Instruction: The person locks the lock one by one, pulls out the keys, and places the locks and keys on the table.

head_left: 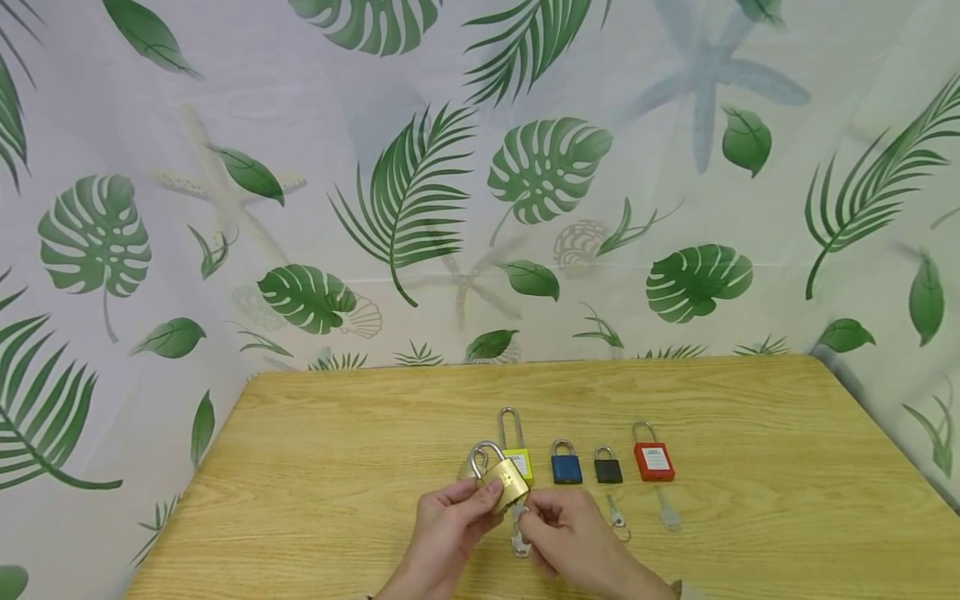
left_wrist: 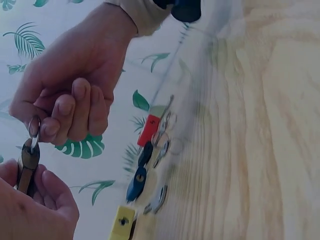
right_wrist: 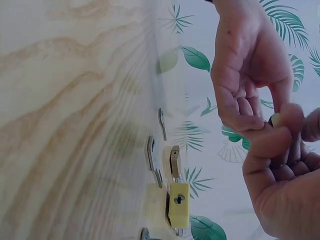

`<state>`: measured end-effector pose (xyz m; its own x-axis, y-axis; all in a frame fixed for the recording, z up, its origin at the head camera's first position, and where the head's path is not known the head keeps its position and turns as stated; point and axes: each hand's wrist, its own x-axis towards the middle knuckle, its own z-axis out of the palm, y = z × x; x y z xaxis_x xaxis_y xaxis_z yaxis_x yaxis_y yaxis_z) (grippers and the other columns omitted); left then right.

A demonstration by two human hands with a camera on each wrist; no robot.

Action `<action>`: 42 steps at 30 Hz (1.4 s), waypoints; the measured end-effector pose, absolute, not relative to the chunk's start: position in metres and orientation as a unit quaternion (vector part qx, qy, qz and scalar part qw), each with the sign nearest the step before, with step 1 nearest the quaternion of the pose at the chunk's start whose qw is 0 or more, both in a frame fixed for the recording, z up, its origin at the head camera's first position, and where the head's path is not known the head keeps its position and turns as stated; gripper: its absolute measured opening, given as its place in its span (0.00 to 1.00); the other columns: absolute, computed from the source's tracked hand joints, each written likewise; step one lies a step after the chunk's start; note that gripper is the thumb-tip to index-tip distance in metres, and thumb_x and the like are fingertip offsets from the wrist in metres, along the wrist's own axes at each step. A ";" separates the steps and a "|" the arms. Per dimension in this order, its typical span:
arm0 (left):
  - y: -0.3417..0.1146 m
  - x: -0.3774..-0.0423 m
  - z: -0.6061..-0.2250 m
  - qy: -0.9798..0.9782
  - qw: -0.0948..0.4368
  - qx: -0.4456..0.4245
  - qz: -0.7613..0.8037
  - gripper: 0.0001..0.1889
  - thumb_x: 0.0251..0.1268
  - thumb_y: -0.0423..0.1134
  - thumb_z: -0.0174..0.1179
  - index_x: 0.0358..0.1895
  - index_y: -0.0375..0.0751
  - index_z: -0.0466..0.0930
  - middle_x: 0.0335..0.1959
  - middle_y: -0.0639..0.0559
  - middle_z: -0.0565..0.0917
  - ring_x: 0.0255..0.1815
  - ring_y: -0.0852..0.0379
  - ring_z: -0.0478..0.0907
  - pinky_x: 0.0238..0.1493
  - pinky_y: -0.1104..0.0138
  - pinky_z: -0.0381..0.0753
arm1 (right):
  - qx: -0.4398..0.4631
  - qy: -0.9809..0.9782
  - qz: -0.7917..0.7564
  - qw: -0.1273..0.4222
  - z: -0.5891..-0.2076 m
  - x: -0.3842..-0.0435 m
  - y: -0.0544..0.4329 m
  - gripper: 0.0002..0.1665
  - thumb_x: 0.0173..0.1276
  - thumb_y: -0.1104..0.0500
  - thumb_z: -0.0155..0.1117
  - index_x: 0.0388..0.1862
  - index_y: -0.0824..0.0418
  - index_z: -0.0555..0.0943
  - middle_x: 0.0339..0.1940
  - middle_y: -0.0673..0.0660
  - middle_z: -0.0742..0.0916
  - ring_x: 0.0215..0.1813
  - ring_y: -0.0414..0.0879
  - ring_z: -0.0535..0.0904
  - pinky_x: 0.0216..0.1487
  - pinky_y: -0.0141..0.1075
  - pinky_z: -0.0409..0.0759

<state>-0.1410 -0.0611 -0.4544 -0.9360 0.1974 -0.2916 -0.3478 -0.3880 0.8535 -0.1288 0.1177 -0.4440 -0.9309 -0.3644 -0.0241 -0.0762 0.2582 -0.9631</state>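
My left hand holds a brass padlock tilted, its steel shackle up to the left. At the padlock's lower edge, my right hand pinches a key with a metal ring; how far the key sits in the lock is hidden. Below the fingers shows a silver key; whether it hangs or lies on the table I cannot tell. Fingers cover most of the brass lock in the right wrist view. Behind it stand a yellow padlock with a long shackle and, partly hidden, another brass padlock.
To the right on the wooden table are a blue padlock, a black padlock and a red padlock. In front of them lie a ringed key and a larger key. A leaf-print curtain borders the table.
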 end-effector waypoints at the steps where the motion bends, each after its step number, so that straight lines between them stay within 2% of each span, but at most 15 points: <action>1: -0.060 -0.141 -0.455 0.524 0.168 -0.078 0.831 0.05 0.69 0.35 0.66 0.41 0.37 0.88 0.33 0.58 0.89 0.36 0.67 0.85 0.45 0.72 0.85 | -0.133 0.786 -0.591 0.119 -0.444 -0.129 0.117 0.17 0.72 0.66 0.55 0.21 0.67 0.75 0.11 0.47 0.76 0.14 0.34 0.69 0.15 0.26 0.68; 5: -0.059 -0.141 -0.456 0.511 0.178 -0.100 0.835 0.03 0.69 0.37 0.67 0.38 0.43 0.89 0.32 0.59 0.90 0.35 0.67 0.85 0.45 0.72 0.85 | -0.110 0.799 -0.582 0.099 -0.445 -0.128 0.115 0.16 0.70 0.66 0.57 0.20 0.66 0.74 0.12 0.47 0.75 0.14 0.34 0.67 0.16 0.26 0.63; 10: -0.067 -0.144 -0.455 0.499 0.180 -0.112 0.840 0.06 0.69 0.40 0.67 0.42 0.42 0.87 0.34 0.58 0.90 0.37 0.67 0.86 0.46 0.73 0.85 | -0.107 0.809 -0.569 0.103 -0.447 -0.127 0.113 0.16 0.67 0.66 0.57 0.18 0.68 0.71 0.12 0.46 0.71 0.16 0.33 0.64 0.19 0.25 0.59; 16: -0.092 -0.153 -0.447 0.513 0.154 -0.098 0.839 0.07 0.71 0.40 0.65 0.45 0.41 0.85 0.36 0.59 0.89 0.38 0.67 0.84 0.49 0.74 0.84 | -0.096 0.803 -0.570 0.145 -0.448 -0.127 0.117 0.18 0.72 0.63 0.56 0.23 0.72 0.76 0.11 0.47 0.72 0.14 0.35 0.64 0.17 0.26 0.59; 21: -0.108 -0.156 -0.442 0.541 0.106 -0.104 0.828 0.07 0.71 0.36 0.65 0.46 0.38 0.86 0.36 0.57 0.90 0.38 0.66 0.86 0.48 0.73 0.85 | -0.115 0.801 -0.558 0.186 -0.451 -0.130 0.120 0.19 0.78 0.56 0.56 0.30 0.65 0.85 0.12 0.48 0.76 0.14 0.36 0.64 0.16 0.27 0.61; 25: -0.121 -0.156 -0.444 0.579 0.082 -0.120 0.802 0.14 0.70 0.34 0.65 0.53 0.28 0.83 0.38 0.55 0.90 0.39 0.65 0.87 0.47 0.73 0.86 | -0.124 0.803 -0.537 0.228 -0.456 -0.132 0.116 0.20 0.79 0.53 0.56 0.33 0.62 0.87 0.13 0.47 0.77 0.16 0.37 0.65 0.18 0.27 0.63; 30: -0.142 -0.152 -0.448 0.649 0.063 -0.127 0.747 0.23 0.70 0.37 0.67 0.59 0.21 0.78 0.40 0.52 0.91 0.39 0.65 0.87 0.48 0.71 0.86 | -0.127 0.821 -0.506 0.231 -0.459 -0.132 0.099 0.19 0.75 0.55 0.58 0.26 0.59 0.87 0.13 0.45 0.75 0.18 0.37 0.63 0.20 0.27 0.60; 36: -0.172 -0.144 -0.450 0.703 0.032 -0.165 0.691 0.24 0.68 0.37 0.69 0.60 0.22 0.79 0.43 0.47 0.91 0.38 0.64 0.88 0.47 0.69 0.87 | -0.151 0.831 -0.479 0.239 -0.474 -0.145 0.068 0.21 0.74 0.54 0.58 0.19 0.52 0.85 0.11 0.42 0.76 0.16 0.36 0.63 0.19 0.28 0.60; 39: -0.184 -0.142 -0.450 0.707 0.021 -0.183 0.683 0.25 0.67 0.38 0.69 0.61 0.22 0.78 0.42 0.48 0.91 0.37 0.64 0.88 0.45 0.71 0.87 | -0.182 0.836 -0.466 0.227 -0.476 -0.150 0.051 0.26 0.73 0.57 0.56 0.11 0.50 0.77 0.07 0.41 0.71 0.12 0.34 0.60 0.16 0.27 0.57; 42: -0.192 -0.138 -0.453 0.708 0.014 -0.188 0.681 0.27 0.67 0.38 0.70 0.61 0.20 0.77 0.42 0.47 0.91 0.36 0.64 0.88 0.44 0.72 0.86 | -0.206 0.850 -0.447 0.186 -0.471 -0.154 0.035 0.31 0.70 0.61 0.55 0.05 0.49 0.64 0.05 0.40 0.63 0.10 0.33 0.53 0.13 0.26 0.51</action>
<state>-0.1381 -0.1921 -0.4528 -0.9292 -0.2471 -0.2750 -0.2843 0.0021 0.9587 -0.1535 0.0352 -0.4714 -0.8465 -0.5158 -0.1321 -0.1835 0.5155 -0.8370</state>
